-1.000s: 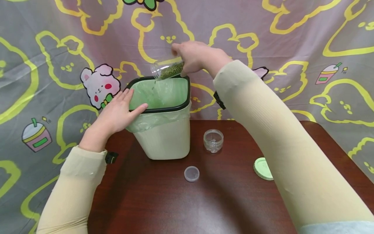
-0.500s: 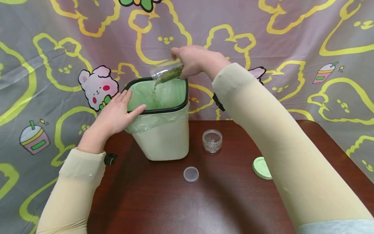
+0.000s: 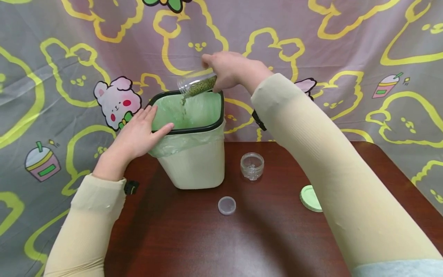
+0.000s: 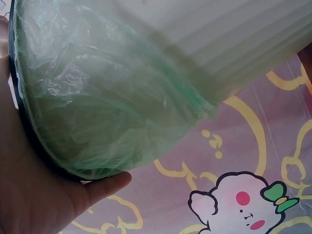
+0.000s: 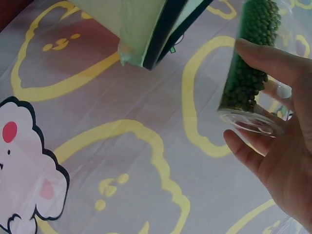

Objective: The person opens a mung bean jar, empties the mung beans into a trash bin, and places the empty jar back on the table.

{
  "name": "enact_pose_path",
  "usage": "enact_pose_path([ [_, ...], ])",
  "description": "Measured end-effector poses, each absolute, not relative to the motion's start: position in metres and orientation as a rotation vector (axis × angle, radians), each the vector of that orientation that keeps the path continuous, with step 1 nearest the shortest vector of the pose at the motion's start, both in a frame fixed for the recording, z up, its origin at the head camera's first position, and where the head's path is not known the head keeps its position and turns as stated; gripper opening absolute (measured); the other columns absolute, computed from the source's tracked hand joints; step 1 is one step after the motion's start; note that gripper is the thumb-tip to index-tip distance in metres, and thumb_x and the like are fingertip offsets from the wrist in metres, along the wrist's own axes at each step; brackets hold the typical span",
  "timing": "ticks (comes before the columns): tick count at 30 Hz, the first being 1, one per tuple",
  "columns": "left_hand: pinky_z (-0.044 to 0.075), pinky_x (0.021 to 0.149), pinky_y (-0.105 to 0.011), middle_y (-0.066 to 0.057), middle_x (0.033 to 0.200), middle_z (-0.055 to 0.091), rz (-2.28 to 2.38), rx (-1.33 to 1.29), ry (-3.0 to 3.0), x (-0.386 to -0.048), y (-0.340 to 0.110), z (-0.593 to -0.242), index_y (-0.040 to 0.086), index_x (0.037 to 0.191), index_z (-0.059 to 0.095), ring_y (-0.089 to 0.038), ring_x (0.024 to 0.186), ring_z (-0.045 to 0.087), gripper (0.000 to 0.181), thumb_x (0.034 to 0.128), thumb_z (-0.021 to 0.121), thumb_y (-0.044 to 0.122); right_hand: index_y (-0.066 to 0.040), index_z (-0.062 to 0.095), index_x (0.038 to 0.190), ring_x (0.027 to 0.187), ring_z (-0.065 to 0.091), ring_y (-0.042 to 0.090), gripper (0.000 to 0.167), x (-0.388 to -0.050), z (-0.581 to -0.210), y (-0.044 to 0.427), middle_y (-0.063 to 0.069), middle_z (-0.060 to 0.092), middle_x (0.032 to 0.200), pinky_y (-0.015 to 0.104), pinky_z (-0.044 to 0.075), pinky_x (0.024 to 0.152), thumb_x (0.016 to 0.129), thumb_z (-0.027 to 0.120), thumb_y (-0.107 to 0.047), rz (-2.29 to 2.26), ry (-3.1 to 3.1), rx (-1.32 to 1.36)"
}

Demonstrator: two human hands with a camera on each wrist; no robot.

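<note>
In my right hand (image 3: 232, 71) is a clear jar (image 3: 195, 84), gripped near its base and tipped with its open mouth to the left above the bin. Small green beans (image 5: 246, 80), which look like mung beans, lie along the jar's lower side, and some fall from the mouth. My left hand (image 3: 136, 132) rests on the near left corner of the cream trash bin (image 3: 199, 169), its fingers fairly straight across the black rim (image 4: 36, 141). A light green plastic liner (image 4: 107, 117) is folded over that rim.
Right of the bin, a small clear empty-looking container (image 3: 252, 166) stands on the dark wooden table (image 3: 221, 246). A small translucent lid (image 3: 227, 206) lies nearer. The right forearm partly covers a pale green lid (image 3: 310, 198). Behind hangs a patterned cloth (image 3: 277, 23).
Beans keep falling from the tilted jar into the bin, in a fuller stream than one second ago. Both hands hold nearly the same position.
</note>
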State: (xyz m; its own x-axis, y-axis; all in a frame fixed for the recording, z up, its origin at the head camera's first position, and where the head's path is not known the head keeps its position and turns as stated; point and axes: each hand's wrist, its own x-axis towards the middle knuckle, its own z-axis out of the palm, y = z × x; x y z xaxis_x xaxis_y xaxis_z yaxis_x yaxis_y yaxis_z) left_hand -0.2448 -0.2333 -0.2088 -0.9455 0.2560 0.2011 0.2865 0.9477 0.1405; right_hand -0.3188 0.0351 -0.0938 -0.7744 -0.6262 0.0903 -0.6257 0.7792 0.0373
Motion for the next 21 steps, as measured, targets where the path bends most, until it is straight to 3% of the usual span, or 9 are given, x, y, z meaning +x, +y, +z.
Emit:
enact_pose_path([
  [9, 0.009, 0.114, -0.054, -0.029, 0.156, 0.014, -0.246, -0.415, -2.908, -0.2455, -0.2326, -0.209, -0.005, 0.152, 0.014, -0.043, 0.143, 0.009, 0.097, 0.0935, 0.033, 0.07, -0.006, 0.038, 0.14, 0.116, 0.048, 0.031, 0.066, -0.3181, -0.0954, 0.0382, 0.013, 0.05, 0.133, 0.045, 0.038, 0.1, 0.085, 0.071, -0.023, 0.018, -2.876, 1.006],
  [17, 0.009, 0.114, -0.054, -0.029, 0.156, 0.013, -0.253, -0.415, -2.908, -0.2458, -0.2329, -0.2095, -0.005, 0.152, 0.013, -0.043, 0.143, 0.008, 0.097, 0.0936, 0.033, 0.07, -0.005, 0.037, 0.14, 0.104, 0.049, 0.029, 0.065, -0.3181, -0.0935, 0.0418, 0.013, 0.053, 0.124, 0.042, 0.04, 0.094, 0.086, 0.069, -0.023, 0.057, -2.876, 0.998],
  [21, 0.009, 0.114, -0.054, -0.029, 0.156, 0.012, -0.252, -0.416, -2.914, -0.2463, -0.2327, -0.2092, -0.005, 0.153, 0.012, -0.043, 0.144, 0.008, 0.097, 0.0934, 0.033, 0.07, -0.006, 0.036, 0.141, 0.106, 0.05, 0.028, 0.07, -0.317, -0.0861, 0.0407, 0.013, 0.052, 0.124, 0.042, 0.04, 0.093, 0.086, 0.071, -0.032, 0.059, -2.847, 0.979],
])
